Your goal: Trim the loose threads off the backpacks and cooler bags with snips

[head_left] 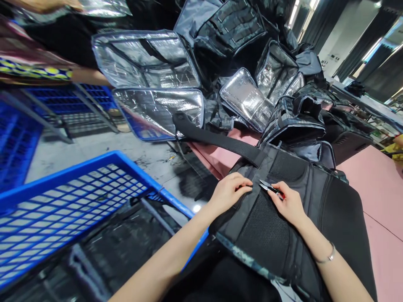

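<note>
A black backpack (289, 226) with mesh back panels lies across the pink table, its back side up. My right hand (289, 203) grips a pair of thread snips (267, 186) with red on the handle. The snips' pointed blades face left, apart at the tips, just above the bag's seam. My left hand (229, 191) is closed in a pinch at the bag's left edge, close to the blade tips. What lies between those fingertips is too small and dark to name. A black padded strap (217, 140) stretches from the bag toward the upper left.
Bags with silver lining (157, 105) are heaped beyond the backpack on the pink table (384, 201). A blue plastic crate (119, 161) holding dark bags stands at my left. Another person's arm (88, 76) reaches in at the upper left.
</note>
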Tool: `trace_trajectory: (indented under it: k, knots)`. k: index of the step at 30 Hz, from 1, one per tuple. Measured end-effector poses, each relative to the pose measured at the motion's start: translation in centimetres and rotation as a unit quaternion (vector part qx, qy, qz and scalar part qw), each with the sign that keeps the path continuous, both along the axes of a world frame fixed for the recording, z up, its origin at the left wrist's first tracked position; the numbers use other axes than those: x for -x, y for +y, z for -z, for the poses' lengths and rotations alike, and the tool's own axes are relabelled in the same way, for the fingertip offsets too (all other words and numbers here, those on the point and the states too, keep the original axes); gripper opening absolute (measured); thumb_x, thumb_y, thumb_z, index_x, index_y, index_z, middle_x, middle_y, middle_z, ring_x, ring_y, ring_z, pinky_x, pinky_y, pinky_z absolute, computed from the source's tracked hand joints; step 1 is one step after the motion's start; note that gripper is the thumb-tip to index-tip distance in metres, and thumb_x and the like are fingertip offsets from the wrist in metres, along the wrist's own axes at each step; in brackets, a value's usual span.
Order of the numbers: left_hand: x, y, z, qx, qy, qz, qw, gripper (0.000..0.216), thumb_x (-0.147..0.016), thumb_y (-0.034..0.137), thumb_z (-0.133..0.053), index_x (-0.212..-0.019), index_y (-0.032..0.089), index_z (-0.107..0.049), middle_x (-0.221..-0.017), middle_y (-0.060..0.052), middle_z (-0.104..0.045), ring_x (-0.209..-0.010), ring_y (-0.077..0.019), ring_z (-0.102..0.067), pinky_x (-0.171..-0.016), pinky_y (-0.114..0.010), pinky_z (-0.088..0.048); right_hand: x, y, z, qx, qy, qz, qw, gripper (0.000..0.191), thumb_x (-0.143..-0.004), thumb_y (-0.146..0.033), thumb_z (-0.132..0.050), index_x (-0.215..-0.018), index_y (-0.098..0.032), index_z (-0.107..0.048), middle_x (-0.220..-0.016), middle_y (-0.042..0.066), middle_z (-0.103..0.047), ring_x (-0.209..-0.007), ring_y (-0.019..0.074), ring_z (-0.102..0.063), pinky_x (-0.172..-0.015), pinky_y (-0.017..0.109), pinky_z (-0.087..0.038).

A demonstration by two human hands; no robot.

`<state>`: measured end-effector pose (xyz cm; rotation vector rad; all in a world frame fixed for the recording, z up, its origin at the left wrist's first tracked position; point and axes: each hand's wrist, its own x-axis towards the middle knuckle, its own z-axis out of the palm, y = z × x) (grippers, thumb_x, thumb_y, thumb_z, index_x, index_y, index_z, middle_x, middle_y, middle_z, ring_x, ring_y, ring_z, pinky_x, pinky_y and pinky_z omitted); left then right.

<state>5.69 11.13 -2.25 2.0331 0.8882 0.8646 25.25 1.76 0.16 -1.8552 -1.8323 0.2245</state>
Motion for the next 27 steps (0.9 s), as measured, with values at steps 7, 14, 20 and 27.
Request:
trace_trajectory:
  k: [7, 14, 20, 27]
  knots:
    - [-1.5, -0.6, 0.5, -0.150, 0.163, -0.017, 0.975, 0.015, -0.084, 0.022, -0.046, -0.075, 0.019, -0.058, -0.078, -0.004, -0.056, -0.079, -0.0186, -0.053, -0.070, -0.030, -0.041, 0.2, -0.3, 0.0, 0.001, -0.012, -0.013, 1.000, 0.022, -0.084, -0.038, -0.048, -0.091, -0.019, -0.058, -0.073, 0.001, -0.065, -0.057, 0.0113, -0.057, -0.058, 0.021, -0.041]
    - [-1.1, -0.8, 1.6, -0.086, 0.081, -0.067, 0.991, 0.014, -0.084, 0.020, -0.042, -0.073, 0.019, -0.051, -0.078, -0.003, -0.053, -0.075, -0.0166, -0.050, -0.068, -0.029, -0.040, 1.0, 0.0, -0.2, 0.030, -0.048, -0.052, 0.997, 0.022, -0.085, -0.039, -0.048, -0.092, -0.021, -0.059, -0.074, 0.000, -0.065, -0.060, 0.0118, -0.058, -0.058, 0.021, -0.039]
    - [-1.0, -0.7, 1.3, -0.102, 0.072, -0.054, 0.991, 0.016, -0.084, 0.023, -0.039, -0.072, 0.020, -0.049, -0.076, -0.003, -0.053, -0.073, -0.0171, -0.050, -0.065, -0.029, -0.039, 1.6, 0.7, -0.4, 0.052, -0.074, -0.060, 0.994, 0.022, -0.085, -0.040, -0.049, -0.094, -0.022, -0.058, -0.070, -0.001, -0.065, -0.062, 0.0130, -0.060, -0.058, 0.022, -0.038]
    - [-1.1, -0.3, 1.7, -0.103, 0.050, -0.043, 0.992, 0.017, -0.083, 0.028, -0.039, -0.070, 0.020, -0.048, -0.073, -0.002, -0.051, -0.073, -0.0178, -0.050, -0.067, -0.029, -0.040, 1.6, 1.0, -0.1, 0.045, -0.081, -0.096, 0.991, 0.020, -0.088, -0.037, -0.045, -0.089, -0.023, -0.059, -0.085, 0.001, -0.068, -0.075, 0.0137, -0.063, -0.064, 0.022, -0.040]
